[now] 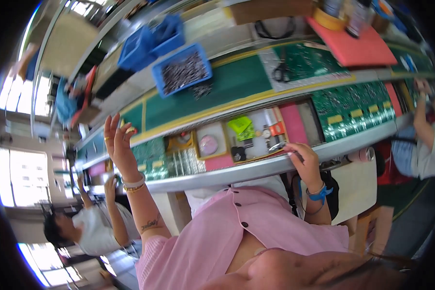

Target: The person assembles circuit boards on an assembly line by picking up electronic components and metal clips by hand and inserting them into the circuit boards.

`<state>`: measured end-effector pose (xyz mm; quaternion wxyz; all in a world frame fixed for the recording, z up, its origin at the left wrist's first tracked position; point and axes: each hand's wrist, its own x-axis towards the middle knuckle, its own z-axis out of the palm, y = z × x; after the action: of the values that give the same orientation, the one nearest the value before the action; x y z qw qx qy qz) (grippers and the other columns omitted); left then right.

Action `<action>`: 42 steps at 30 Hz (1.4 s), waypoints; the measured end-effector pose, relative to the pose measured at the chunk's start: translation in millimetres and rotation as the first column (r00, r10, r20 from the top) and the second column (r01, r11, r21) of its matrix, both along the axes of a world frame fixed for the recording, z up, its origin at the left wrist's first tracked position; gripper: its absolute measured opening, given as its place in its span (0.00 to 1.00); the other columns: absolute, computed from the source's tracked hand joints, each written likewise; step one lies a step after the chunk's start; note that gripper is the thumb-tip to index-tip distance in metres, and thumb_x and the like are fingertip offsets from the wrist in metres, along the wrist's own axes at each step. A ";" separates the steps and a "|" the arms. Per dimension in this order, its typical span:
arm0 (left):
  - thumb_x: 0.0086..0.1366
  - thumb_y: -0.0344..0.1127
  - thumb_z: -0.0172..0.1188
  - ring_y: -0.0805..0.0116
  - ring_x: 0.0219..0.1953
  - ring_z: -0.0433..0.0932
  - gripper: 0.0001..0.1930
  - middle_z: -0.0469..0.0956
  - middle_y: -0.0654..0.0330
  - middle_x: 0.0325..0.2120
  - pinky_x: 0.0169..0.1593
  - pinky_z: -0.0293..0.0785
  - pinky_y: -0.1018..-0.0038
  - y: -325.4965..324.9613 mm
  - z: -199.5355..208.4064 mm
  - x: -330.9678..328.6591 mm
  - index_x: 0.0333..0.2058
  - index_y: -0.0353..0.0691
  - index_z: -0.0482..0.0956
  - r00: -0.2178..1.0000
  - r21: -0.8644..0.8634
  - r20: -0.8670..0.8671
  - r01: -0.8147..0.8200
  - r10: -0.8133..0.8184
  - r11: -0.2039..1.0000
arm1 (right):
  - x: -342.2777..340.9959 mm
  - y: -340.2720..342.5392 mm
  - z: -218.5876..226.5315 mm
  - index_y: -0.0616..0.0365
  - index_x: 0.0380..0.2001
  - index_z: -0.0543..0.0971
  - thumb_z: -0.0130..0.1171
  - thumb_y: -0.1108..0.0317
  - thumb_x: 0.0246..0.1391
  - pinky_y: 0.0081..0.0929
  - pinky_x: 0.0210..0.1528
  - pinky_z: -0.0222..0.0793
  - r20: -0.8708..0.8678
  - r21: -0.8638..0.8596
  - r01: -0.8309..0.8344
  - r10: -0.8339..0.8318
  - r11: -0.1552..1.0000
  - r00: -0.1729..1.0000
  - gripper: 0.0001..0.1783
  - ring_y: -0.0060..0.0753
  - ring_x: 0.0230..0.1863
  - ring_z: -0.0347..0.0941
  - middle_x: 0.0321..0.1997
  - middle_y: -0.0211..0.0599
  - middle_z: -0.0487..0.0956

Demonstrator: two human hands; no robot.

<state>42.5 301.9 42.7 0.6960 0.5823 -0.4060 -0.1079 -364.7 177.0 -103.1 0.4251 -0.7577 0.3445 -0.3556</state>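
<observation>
My left hand [121,149] is raised at the left of the bench, fingers spread and nothing in them. Behind it lie green circuit boards [150,153] along the near edge. My right hand [303,163] is at the bench's metal front rail, thumb and fingers pinched on a small shiny silver thing whose kind I cannot make out. Beside that hand sits a shallow tray [263,153] with bright yellow-green paper [241,126], a watch and small packets. To its left, a smaller box [198,140] holds a round pink thing [208,144].
A blue bin [160,90] of small dark parts stands on the green bench, some spilled beside it. More blue bins [130,52] stand behind. Scissors [281,72] and boards [355,108] lie to the right. Co-workers sit at left [99,224] and right [423,154].
</observation>
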 end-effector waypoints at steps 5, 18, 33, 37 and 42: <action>0.63 0.28 0.52 0.75 0.45 0.73 0.17 0.72 0.59 0.49 0.40 0.71 0.82 105.2 -43.0 56.6 0.51 0.38 0.70 0.912 0.281 0.304 -0.362 0.276 0.889 | 37.2 7.1 14.4 0.63 0.41 0.76 0.53 0.77 0.50 0.27 0.43 0.69 -0.010 0.097 -0.114 0.115 0.989 0.993 0.12 0.34 0.40 0.76 0.37 0.39 0.80; 0.66 0.57 0.40 0.43 0.61 0.55 0.33 0.65 0.48 0.55 0.61 0.52 0.54 226.2 -184.5 169.5 0.55 0.30 0.64 0.643 0.643 0.766 -0.763 -0.014 0.063 | 184.1 -25.3 47.5 0.57 0.39 0.78 0.56 0.67 0.52 0.29 0.41 0.69 -0.312 -0.079 -0.480 0.436 0.874 0.844 0.11 0.39 0.40 0.75 0.37 0.36 0.79; 0.63 0.41 0.53 0.47 0.52 0.69 0.18 0.74 0.48 0.45 0.55 0.63 0.62 143.1 -114.7 70.8 0.44 0.32 0.75 0.773 0.700 0.630 -0.523 -0.075 0.486 | 278.4 -115.8 -22.0 0.61 0.41 0.76 0.48 0.77 0.48 0.37 0.51 0.66 -0.328 -0.494 -0.210 0.043 0.844 0.944 0.15 0.46 0.48 0.69 0.45 0.44 0.75; 0.59 0.33 0.57 0.49 0.50 0.69 0.15 0.73 0.51 0.46 0.55 0.63 0.63 40.3 -94.0 38.2 0.44 0.33 0.74 0.879 0.527 0.456 -0.137 -0.143 0.839 | 271.8 -114.2 -25.2 0.63 0.44 0.73 0.49 0.76 0.49 0.38 0.52 0.65 -0.233 -0.521 -0.122 -0.003 0.845 0.972 0.17 0.48 0.49 0.68 0.46 0.45 0.73; 0.61 0.33 0.53 0.48 0.53 0.66 0.22 0.70 0.48 0.49 0.57 0.62 0.64 -94.1 -143.9 34.2 0.53 0.35 0.66 0.720 0.427 0.623 0.012 -0.305 0.904 | 279.5 -122.8 -15.6 0.63 0.45 0.72 0.50 0.75 0.50 0.38 0.52 0.64 -0.266 -0.464 -0.242 0.126 0.852 0.956 0.16 0.49 0.49 0.67 0.47 0.46 0.73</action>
<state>76.7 207.8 -101.3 0.3560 0.6707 -0.6500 -0.0284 -85.1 54.2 -118.7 0.2087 -0.9057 0.2144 -0.3002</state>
